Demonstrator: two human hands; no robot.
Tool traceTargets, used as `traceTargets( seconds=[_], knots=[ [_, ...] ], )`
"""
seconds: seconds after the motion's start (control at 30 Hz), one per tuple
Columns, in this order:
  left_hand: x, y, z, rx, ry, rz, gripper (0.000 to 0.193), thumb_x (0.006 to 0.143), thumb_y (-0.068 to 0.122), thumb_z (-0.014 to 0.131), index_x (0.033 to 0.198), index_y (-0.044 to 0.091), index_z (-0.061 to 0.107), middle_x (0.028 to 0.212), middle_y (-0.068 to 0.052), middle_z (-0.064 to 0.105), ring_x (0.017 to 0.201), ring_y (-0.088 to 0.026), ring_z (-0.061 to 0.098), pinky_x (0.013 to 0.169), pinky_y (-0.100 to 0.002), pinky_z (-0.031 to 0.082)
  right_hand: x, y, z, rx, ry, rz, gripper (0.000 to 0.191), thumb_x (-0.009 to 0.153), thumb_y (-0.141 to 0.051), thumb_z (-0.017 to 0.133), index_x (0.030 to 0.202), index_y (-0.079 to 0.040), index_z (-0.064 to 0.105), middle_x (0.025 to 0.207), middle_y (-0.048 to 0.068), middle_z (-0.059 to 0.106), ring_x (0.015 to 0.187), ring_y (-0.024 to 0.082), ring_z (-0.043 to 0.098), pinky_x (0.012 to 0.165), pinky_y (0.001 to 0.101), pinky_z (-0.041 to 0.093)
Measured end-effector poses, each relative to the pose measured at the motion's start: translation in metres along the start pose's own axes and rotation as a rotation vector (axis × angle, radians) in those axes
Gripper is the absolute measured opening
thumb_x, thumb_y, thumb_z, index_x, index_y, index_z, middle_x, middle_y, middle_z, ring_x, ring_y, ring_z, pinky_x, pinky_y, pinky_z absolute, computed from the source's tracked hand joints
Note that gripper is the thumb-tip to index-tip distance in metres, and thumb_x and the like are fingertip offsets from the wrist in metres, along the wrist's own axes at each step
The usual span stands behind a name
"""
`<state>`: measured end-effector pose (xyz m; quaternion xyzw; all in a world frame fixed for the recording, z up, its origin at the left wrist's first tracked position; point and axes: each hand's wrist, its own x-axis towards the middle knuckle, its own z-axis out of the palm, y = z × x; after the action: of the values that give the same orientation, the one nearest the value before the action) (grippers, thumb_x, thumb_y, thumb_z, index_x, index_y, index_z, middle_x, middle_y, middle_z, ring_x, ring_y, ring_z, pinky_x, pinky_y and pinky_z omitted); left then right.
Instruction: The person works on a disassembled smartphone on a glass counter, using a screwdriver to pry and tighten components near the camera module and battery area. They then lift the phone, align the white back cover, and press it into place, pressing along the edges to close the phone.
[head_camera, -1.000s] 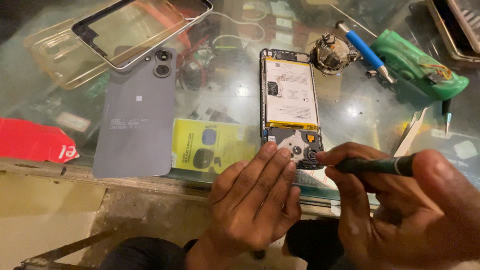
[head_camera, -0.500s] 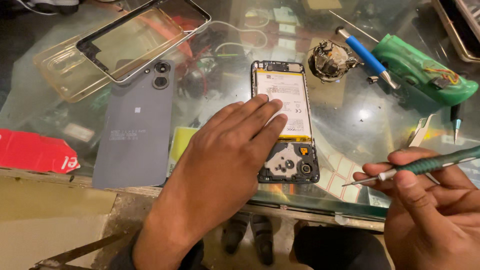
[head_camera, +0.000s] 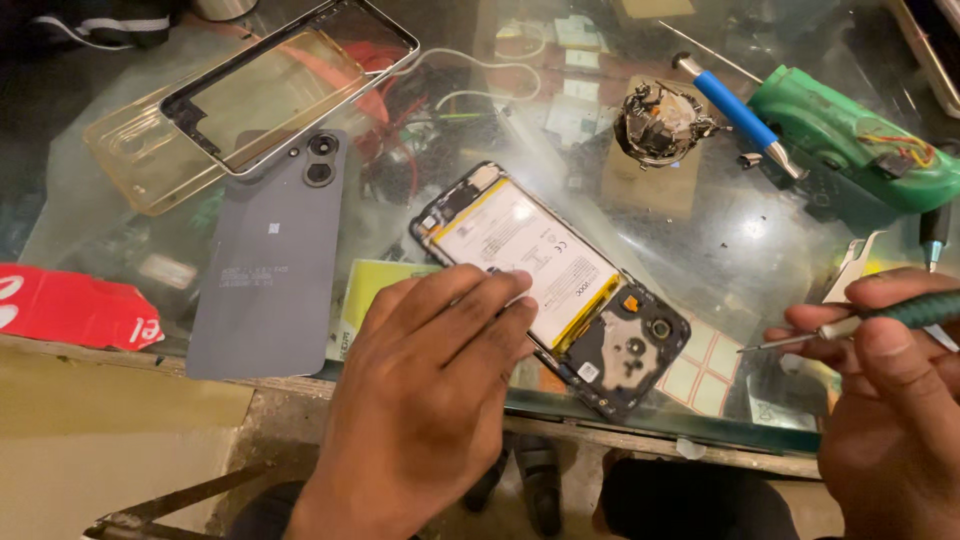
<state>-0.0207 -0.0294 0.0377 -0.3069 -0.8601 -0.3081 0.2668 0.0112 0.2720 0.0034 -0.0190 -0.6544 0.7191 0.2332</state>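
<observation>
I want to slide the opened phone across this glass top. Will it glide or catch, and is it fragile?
The opened phone lies flat on smooth glass, so it would probably glide easily. Its battery and camera parts are exposed, so it is likely fragile. The left hand rests on it, steadying it.

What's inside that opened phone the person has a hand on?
Inside the opened phone a large white battery fills most of the body, with a dark board and round camera parts at one end. The left hand covers its near edge, so that part is hidden.
</observation>
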Motion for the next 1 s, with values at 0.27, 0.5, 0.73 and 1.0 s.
traceTargets(
  seconds=[0.27, 0.5, 0.73, 1.0],
  knots=[
    [-0.008, 0.018, 0.019, 0.029, 0.186, -0.093, 0.025, 0.077, 0.006, 0.083, 0.1, 0.001, 0.074, 0.113, -0.01, 0.073, 0.106, -0.03, 0.066, 0.087, -0.043, 0.05, 0.002, -0.003, 0.002, -0.084, 0.044, 0.002, 0.013, 0.11, -0.015, 0.059, 0.119, -0.005, 0.058, 0.122, 0.004, 0.057, 0.108, 0.026, 0.068, 0.097, 0.0498, 0.059],
    [-0.006, 0.023, 0.038, 0.158, 0.263, -0.044, 0.021, 0.085, 0.009, 0.079, 0.103, -0.002, 0.075, 0.111, -0.012, 0.074, 0.104, -0.027, 0.066, 0.087, -0.041, 0.053, 0.001, 0.004, -0.012, 0.029, 0.085, -0.04, 0.013, 0.114, -0.013, 0.055, 0.126, -0.012, 0.057, 0.114, 0.005, 0.055, 0.107, 0.02, 0.065, 0.096, 0.0441, 0.059],
    [-0.034, 0.01, 0.053, 0.425, 0.26, 0.077, 0.042, 0.105, 0.032, 0.048, 0.12, 0.007, 0.078, 0.125, -0.006, 0.076, 0.119, -0.018, 0.066, 0.101, -0.036, 0.039, 0.095, 0.022, -0.058, -0.069, -0.158, -0.184, 0.02, 0.121, -0.025, 0.046, 0.127, -0.007, 0.055, 0.113, 0.012, 0.06, 0.098, 0.021, 0.066, 0.085, 0.0411, 0.059],
    [-0.045, 0.008, 0.065, 0.444, 0.27, 0.042, 0.048, 0.11, 0.036, 0.039, 0.123, 0.01, 0.077, 0.126, -0.003, 0.076, 0.121, -0.014, 0.064, 0.106, -0.033, 0.03, 0.227, 0.05, -0.091, -0.216, -0.602, -0.284, 0.039, 0.129, -0.038, 0.037, 0.128, -0.002, 0.053, 0.112, 0.019, 0.066, 0.089, 0.022, 0.067, 0.073, 0.0377, 0.058]
  ],
)
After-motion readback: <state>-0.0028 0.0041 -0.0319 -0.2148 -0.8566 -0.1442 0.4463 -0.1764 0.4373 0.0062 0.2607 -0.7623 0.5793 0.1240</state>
